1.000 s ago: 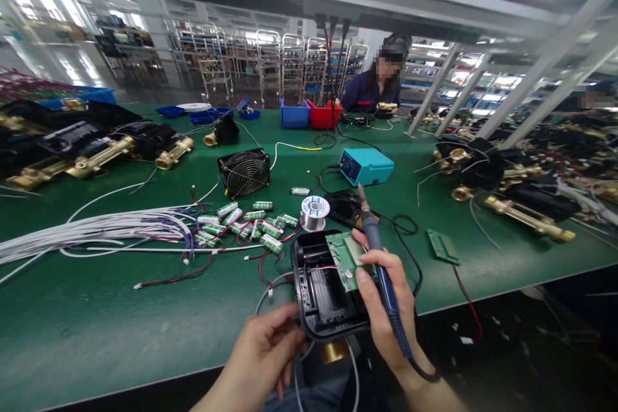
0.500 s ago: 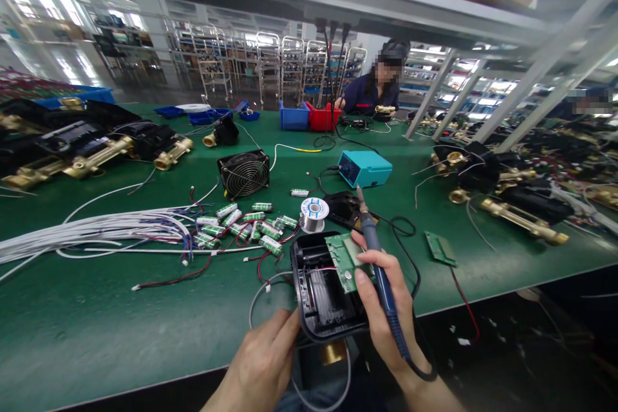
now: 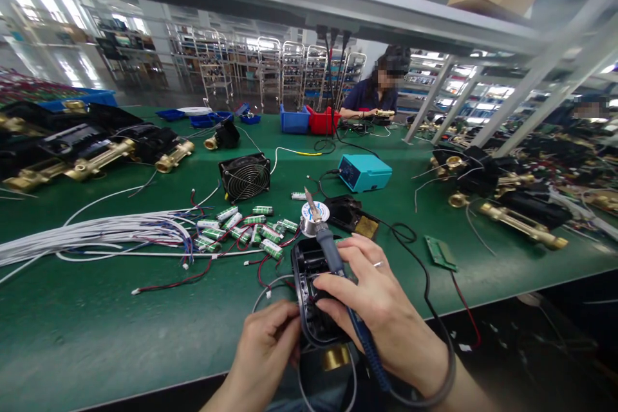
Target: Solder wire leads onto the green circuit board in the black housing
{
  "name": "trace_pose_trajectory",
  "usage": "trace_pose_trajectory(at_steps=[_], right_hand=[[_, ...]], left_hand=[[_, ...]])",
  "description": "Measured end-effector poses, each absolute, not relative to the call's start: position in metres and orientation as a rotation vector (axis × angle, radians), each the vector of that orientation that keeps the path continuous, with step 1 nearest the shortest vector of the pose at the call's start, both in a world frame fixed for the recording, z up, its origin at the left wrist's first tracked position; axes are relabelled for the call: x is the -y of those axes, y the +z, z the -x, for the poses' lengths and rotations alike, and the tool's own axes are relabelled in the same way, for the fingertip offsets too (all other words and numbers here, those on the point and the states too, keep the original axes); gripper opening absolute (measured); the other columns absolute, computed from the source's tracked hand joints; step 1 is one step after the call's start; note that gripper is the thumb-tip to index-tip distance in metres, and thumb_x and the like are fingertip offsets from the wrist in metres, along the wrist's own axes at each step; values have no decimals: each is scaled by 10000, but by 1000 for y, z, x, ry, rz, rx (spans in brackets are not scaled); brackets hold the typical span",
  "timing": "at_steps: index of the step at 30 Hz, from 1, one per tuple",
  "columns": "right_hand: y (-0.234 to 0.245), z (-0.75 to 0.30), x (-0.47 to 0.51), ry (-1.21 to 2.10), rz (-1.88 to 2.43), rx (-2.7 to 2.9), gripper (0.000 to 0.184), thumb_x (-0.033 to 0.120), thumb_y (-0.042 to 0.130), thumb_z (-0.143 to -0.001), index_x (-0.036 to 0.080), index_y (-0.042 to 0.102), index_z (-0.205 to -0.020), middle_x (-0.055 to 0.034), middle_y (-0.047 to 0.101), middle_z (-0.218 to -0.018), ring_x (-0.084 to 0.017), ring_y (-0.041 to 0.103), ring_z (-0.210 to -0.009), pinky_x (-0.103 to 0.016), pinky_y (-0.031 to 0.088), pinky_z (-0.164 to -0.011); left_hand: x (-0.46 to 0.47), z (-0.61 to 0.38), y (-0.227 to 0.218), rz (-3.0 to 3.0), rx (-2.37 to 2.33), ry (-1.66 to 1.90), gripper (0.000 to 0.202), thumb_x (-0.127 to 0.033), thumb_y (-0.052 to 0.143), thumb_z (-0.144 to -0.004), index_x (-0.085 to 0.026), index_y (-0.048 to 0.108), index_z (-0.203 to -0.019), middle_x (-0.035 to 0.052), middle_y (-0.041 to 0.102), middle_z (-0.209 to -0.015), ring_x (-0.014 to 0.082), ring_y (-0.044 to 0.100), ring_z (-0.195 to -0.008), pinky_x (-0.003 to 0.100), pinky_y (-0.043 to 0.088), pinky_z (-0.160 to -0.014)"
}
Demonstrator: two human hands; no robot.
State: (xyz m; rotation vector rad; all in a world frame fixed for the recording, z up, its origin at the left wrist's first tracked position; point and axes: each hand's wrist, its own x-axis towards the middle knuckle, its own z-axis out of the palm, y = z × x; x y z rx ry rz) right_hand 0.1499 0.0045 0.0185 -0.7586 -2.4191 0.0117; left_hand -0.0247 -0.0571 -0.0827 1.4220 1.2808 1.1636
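Stretching past the black housing (image 3: 313, 322), the green bench (image 3: 193, 315) faces metal racks (image 3: 269, 71).

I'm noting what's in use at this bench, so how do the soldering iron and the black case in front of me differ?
The soldering iron is slim and pen-like; the black case is broad and open-topped. The iron has a blue-grey handle and a metal tip; the case is black. The iron slants in the right hand, while the left hand is at the case's left edge. Both are close in front of you.
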Motion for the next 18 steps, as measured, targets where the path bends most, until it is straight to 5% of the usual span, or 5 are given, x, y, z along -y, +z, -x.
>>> trace_pose_trajectory(at_steps=[8, 14, 18], right_hand=[[20, -145, -8, 12, 744, 2458, 168, 73, 545, -880, 203, 620, -805, -70, 533, -899, -244, 499, -1004, -497, 437, -977], [18, -153, -13, 87, 754, 2153, 138, 84, 571, -868, 221, 585, -881, -63, 569, -946, -247, 504, -1062, -448, 474, -907], [12, -157, -17, 110, 734, 2089, 173, 60, 584, -850, 226, 593, -899, -52, 584, -945, -232, 523, -1043, -414, 483, -884]], left_hand=[[52, 43, -56, -1528, -1341, 1089, 253, -271, 543, -885, -186, 708, -713, -15, 603, -546, 112, 583, -441, 170, 447, -436], [25, 53, -5, -1967, -1301, 1418, 169, -210, 647, -857, -259, 744, -987, 10, 755, -914, 169, 676, -874, 245, 497, -814], [-2, 35, 7, -1888, -1048, 1109, 195, -257, 572, -902, -243, 766, -886, 27, 724, -850, 190, 632, -862, 287, 459, -806]])
